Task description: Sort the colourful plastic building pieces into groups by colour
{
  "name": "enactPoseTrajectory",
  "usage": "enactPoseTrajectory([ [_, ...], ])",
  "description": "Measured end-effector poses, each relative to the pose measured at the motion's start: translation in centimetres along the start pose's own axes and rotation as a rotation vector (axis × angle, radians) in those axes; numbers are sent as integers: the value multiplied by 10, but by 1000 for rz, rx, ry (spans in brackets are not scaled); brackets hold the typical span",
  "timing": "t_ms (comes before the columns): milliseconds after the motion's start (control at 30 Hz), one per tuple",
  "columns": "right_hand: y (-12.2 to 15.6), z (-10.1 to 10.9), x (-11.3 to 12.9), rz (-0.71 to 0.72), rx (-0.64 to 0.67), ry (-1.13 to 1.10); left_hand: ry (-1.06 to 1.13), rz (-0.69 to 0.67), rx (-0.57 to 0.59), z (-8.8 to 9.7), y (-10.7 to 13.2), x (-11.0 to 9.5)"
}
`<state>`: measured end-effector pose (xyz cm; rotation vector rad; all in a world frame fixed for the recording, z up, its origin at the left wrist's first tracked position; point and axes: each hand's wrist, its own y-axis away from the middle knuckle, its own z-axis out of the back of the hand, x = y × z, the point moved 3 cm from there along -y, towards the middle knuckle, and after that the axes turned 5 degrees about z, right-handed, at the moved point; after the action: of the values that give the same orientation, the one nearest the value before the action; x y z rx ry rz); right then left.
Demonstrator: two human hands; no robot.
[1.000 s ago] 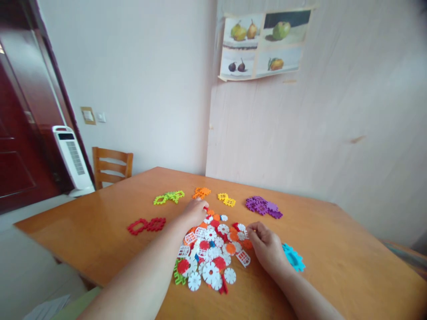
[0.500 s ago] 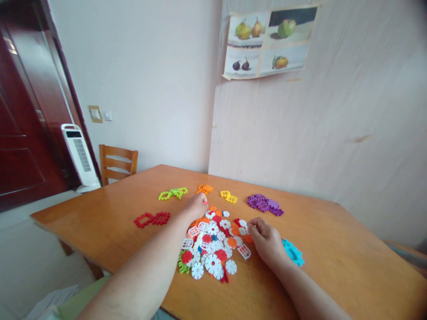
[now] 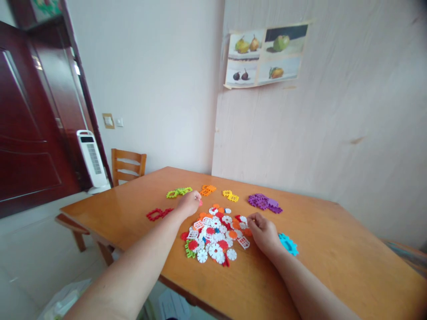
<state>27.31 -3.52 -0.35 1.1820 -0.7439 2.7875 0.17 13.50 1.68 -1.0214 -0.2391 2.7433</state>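
Observation:
My left hand [image 3: 188, 203] reaches over the far left of the pile, its fingers pinched on a small pink plastic piece [image 3: 200, 202]. It is between the lime-green pieces [image 3: 179, 192] and the red gear-edged pieces [image 3: 159, 214]. My right hand [image 3: 263, 231] rests at the pile's right edge with curled fingers. What lies within them, if anything, is hidden. Between the hands spreads the heap of plastic building pieces [image 3: 216, 251]: white, red and orange notched discs, with white window-shaped pieces [image 3: 243, 242] among them. Turquoise pieces [image 3: 288, 244] lie just right of my right wrist.
Orange pieces [image 3: 207, 190], yellow pieces [image 3: 231, 195] and purple pieces [image 3: 265, 202] form separate groups across the far part of the wooden table [image 3: 333, 249]. A chair [image 3: 128, 165] stands beyond its left end, near a white tower appliance [image 3: 92, 160].
My left hand has moved left, away from the pile, with the pink piece in its fingers. My right hand stays by the pile's right edge. The camera view has shifted slightly.

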Motion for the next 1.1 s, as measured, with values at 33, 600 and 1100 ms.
enactPoseTrajectory([
  [33, 0, 0, 0, 5, 0, 2, -28, 2, 0, 8, 5, 5],
  [600, -3, 1, -5, 35, -6, 75, -81, 87, -108, 75, 44, 84],
  [1100, -4, -1, -10, 35, 17, 77, -204, 60, -30, 97, 54, 124],
])
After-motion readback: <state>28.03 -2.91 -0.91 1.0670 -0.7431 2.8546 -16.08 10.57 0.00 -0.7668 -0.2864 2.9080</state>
